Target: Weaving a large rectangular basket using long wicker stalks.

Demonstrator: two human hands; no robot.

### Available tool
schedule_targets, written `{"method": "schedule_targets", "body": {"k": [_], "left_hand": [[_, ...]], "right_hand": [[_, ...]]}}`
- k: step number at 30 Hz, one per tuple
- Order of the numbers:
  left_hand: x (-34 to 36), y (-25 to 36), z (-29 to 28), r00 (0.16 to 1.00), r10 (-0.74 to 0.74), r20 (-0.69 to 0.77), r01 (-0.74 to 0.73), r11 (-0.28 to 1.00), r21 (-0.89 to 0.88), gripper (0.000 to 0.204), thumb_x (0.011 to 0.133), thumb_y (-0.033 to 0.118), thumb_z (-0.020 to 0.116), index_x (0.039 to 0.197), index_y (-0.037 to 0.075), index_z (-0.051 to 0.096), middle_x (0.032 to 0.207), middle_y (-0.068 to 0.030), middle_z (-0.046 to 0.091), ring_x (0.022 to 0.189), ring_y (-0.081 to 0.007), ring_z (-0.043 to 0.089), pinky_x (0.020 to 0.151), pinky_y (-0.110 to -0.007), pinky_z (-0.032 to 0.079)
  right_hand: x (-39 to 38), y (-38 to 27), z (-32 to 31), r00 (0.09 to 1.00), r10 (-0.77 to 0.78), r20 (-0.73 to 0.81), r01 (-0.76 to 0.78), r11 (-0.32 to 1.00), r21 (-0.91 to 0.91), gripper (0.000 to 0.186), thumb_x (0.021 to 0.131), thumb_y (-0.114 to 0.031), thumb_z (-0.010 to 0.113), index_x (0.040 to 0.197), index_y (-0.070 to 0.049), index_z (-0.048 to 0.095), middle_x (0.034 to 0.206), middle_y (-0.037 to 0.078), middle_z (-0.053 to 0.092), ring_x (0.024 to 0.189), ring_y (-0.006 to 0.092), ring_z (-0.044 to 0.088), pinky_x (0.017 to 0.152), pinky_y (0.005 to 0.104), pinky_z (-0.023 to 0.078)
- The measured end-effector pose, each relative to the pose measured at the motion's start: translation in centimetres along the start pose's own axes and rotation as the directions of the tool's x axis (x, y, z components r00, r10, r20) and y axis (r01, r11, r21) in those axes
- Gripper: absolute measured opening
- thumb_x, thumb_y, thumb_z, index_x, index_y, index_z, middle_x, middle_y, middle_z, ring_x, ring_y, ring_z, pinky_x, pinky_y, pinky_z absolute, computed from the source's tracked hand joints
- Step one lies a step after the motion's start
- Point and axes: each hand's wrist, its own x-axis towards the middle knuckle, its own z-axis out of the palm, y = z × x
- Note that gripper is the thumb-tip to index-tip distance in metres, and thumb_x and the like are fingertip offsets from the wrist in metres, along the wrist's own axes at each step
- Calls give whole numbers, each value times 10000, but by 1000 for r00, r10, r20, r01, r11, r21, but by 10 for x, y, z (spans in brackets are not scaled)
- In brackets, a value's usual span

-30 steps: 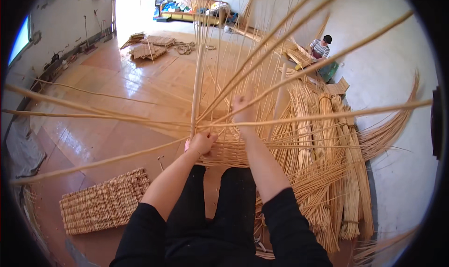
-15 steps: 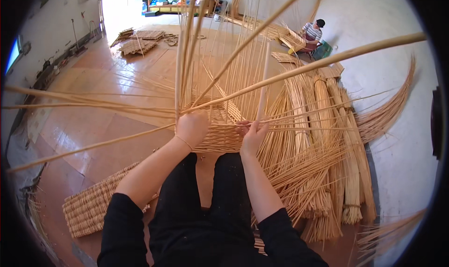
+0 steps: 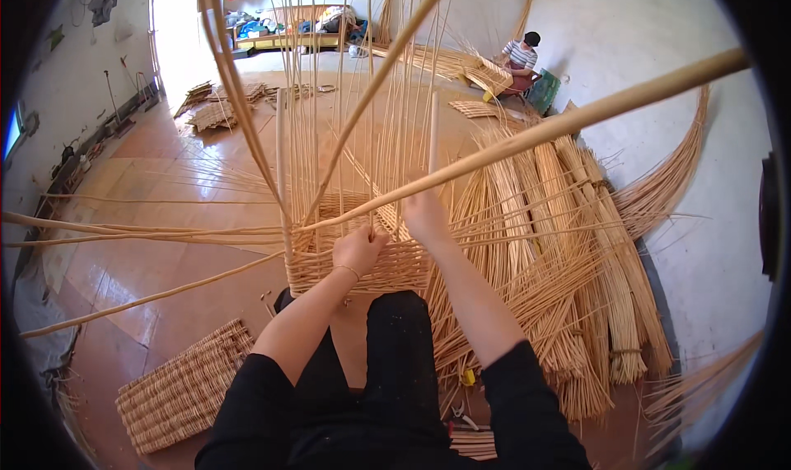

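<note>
A half-woven wicker basket (image 3: 404, 266) stands at my knees, with thin upright stakes and two pale corner posts (image 3: 434, 132). My left hand (image 3: 358, 250) is closed at the top of the near wall, fingers pinched around a wicker stake (image 3: 371, 173). My right hand (image 3: 426, 217) is raised by the right corner post, above the weave. Motion blurs it, and a thick wicker rod (image 3: 568, 126) crossing from the left corner to the upper right hides its fingers. More long rods (image 3: 181, 234) stick out leftward from the left corner.
Bundles of wicker rods (image 3: 568, 198) lie along my right side. On the floor at left rests a woven panel (image 3: 185, 388); more panels (image 3: 216, 114) are piled farther back. Shears (image 3: 464, 417) lie near my right thigh. A co-worker (image 3: 521, 56) sits weaving at the far right.
My left hand has left the basket's left corner and shifted right along the near wall. My right hand has risen from the rim beside the right post. The whole view has shifted a little.
</note>
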Motion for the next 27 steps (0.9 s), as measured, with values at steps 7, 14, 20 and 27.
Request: {"method": "schedule_targets", "body": {"k": [7, 14, 20, 27], "left_hand": [[21, -12, -6, 978, -150, 148, 158, 987, -42, 417, 786, 507, 617, 868, 101, 663, 826, -84, 681, 836, -259, 650, 807, -362, 469], [30, 2, -13, 942, -237, 237, 248, 969, -17, 403, 692, 445, 734, 909, 114, 659, 905, -66, 683, 924, -234, 634, 882, -381, 415], [49, -3, 1, 920, -284, 272, 328, 935, -135, 684, 643, 610, 723, 1056, 69, 651, 1094, -141, 655, 1088, -262, 598, 1074, -552, 217], [9, 16, -22, 975, -201, 89, 209, 974, -92, 625, 738, 583, 648, 1030, 30, 641, 980, -128, 667, 958, -247, 614, 919, -422, 375]], "right_hand": [[22, -7, 0, 948, 312, 56, -308, 863, 401, 551, 957, -149, 420, 1456, -163, 187, 772, 163, 621, 723, 247, 648, 586, 366, 499], [-73, 38, -3, 853, 509, -112, -200, 519, 831, 185, 1006, -159, 321, 1103, -9, 364, 904, 121, 584, 731, 169, 640, 486, 239, 528], [-77, 27, 3, 791, 568, -228, -153, 544, 825, 161, 1000, -155, 341, 1028, -5, 394, 851, 117, 594, 525, 163, 581, 437, 238, 479], [-90, 23, -5, 763, 634, -130, -171, 391, 904, 175, 990, -182, 436, 1039, -14, 451, 894, 108, 599, 686, 187, 647, 501, 246, 515]]}}
